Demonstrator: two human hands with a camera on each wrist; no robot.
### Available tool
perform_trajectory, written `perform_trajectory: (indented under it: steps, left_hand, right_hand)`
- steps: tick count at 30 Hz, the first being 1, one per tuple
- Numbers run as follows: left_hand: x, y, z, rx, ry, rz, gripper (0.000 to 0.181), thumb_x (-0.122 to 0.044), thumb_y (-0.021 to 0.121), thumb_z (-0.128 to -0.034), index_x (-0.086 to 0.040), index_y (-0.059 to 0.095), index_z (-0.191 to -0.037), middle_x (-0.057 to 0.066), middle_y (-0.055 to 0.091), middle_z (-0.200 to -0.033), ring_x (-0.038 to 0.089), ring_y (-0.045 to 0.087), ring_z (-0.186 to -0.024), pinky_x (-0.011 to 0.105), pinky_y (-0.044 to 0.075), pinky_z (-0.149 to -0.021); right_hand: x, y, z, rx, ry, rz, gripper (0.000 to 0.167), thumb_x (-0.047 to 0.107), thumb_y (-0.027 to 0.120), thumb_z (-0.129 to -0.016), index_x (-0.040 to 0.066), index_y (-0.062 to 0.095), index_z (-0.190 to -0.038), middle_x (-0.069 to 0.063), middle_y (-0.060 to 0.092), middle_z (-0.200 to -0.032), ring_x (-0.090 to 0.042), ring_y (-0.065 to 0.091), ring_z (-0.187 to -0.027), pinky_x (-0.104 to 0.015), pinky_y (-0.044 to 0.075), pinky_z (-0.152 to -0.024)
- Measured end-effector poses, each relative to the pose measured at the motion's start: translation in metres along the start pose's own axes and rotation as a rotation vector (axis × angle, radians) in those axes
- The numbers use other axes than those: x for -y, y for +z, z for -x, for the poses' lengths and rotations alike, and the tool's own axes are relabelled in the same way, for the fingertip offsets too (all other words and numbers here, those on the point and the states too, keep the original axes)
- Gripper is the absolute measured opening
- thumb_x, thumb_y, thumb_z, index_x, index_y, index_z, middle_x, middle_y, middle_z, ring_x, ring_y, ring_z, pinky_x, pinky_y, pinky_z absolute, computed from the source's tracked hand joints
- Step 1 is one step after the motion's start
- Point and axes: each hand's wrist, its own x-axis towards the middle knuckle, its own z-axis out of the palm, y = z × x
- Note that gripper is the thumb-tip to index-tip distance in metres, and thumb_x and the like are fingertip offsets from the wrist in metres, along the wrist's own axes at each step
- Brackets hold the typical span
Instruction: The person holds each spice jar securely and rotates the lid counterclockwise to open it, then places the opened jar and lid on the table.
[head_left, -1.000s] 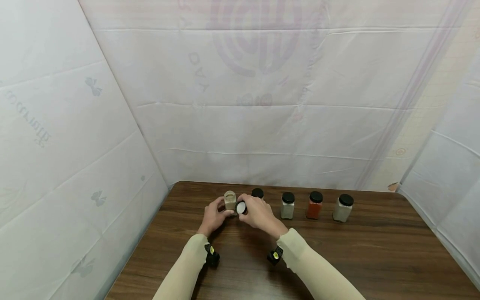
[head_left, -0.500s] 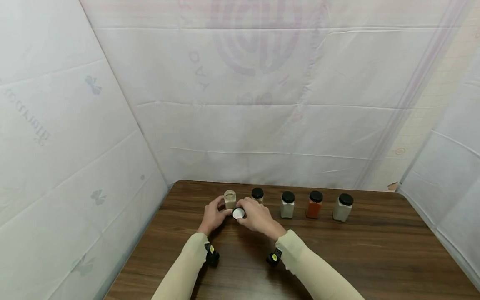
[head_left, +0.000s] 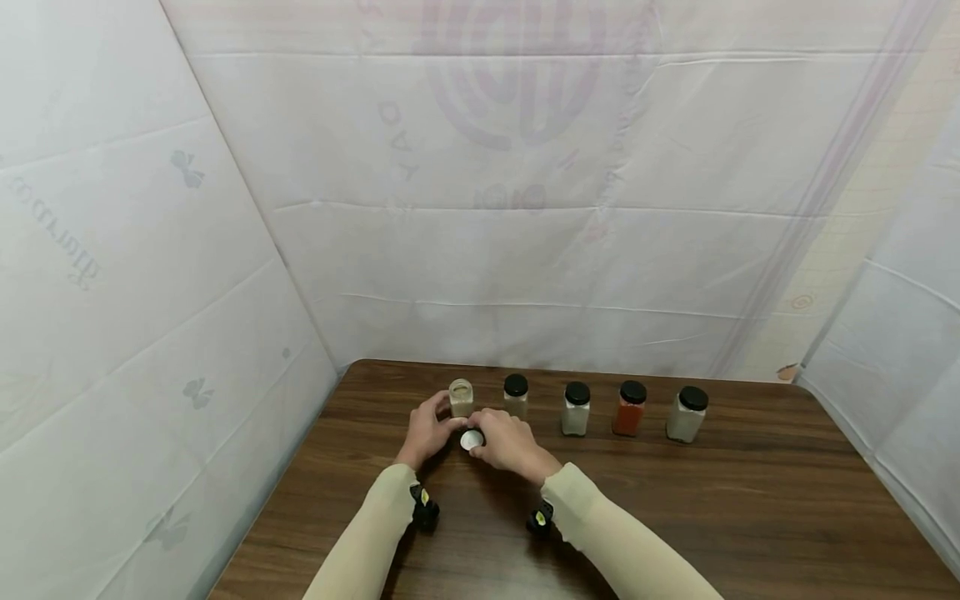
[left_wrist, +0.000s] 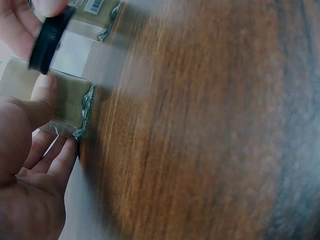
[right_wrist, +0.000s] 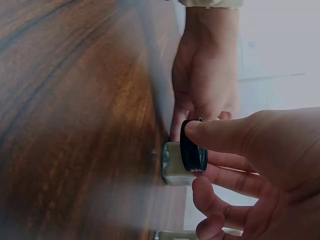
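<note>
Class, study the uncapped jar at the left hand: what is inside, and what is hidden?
A tan filling shows inside the clear, uncapped jar. The left hand covers part of the jar, so any filling behind it cannot be seen.

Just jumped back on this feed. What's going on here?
A person's left hand holds an open jar upright on the table. The right hand grips a black lid, clear of the jar, its white inside facing up. The other four jars stand to the right with their lids on; one has red contents.
</note>
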Motion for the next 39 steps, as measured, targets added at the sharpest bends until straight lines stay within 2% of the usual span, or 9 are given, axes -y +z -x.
perform_trajectory:
  steps: [6,11,22,32,39]
  left_hand:
    - [-0.001,0.0,-0.001,0.002,-0.031,0.015,0.052,-0.017,0.082,-0.0891,-0.007,0.062,-0.137,0.013,0.071,-0.126,0.031,0.065,-0.122,0.053,0.047,-0.104]
    - [-0.002,0.0,-0.002,0.005,-0.058,0.008,0.051,-0.016,0.081,-0.0901,-0.008,0.062,-0.136,0.014,0.071,-0.126,0.03,0.065,-0.122,0.051,0.049,-0.103]
    - [-0.002,-0.001,0.0,-0.004,-0.027,0.022,0.051,-0.016,0.082,-0.0894,-0.007,0.063,-0.136,0.013,0.072,-0.124,0.031,0.065,-0.122,0.053,0.047,-0.105]
    - [-0.001,-0.002,-0.001,-0.001,-0.009,0.014,0.051,-0.018,0.082,-0.0891,-0.007,0.063,-0.135,0.013,0.073,-0.124,0.031,0.065,-0.121,0.054,0.047,-0.104]
    - [-0.003,-0.001,-0.002,0.007,-0.018,0.02,0.05,-0.017,0.084,-0.0875,-0.009,0.064,-0.133,0.011,0.074,-0.122,0.029,0.066,-0.12,0.051,0.048,-0.103]
  right_hand:
    - [0.001,0.007,-0.002,0.007,0.012,0.008,0.042,0.03,0.083,-0.089,0.018,0.071,-0.127,-0.001,0.069,-0.124,-0.023,0.068,-0.099,-0.041,0.055,-0.072]
    - [0.004,0.011,-0.004,0.012,0.023,0.035,0.041,0.032,0.084,-0.088,0.02,0.072,-0.126,-0.002,0.069,-0.123,-0.024,0.068,-0.097,-0.041,0.056,-0.07]
    - [0.008,0.017,-0.003,0.029,0.03,0.022,0.038,0.031,0.086,-0.086,0.021,0.073,-0.119,0.0,0.071,-0.117,-0.022,0.068,-0.088,-0.035,0.053,-0.062]
    - [0.01,0.021,-0.003,0.041,0.018,0.029,0.04,0.031,0.086,-0.086,0.019,0.073,-0.122,-0.001,0.07,-0.119,-0.023,0.069,-0.092,-0.037,0.054,-0.065]
    - [0.011,0.025,-0.005,0.055,0.029,0.02,0.04,0.03,0.086,-0.086,0.018,0.073,-0.121,-0.002,0.07,-0.117,-0.024,0.068,-0.089,-0.038,0.054,-0.065]
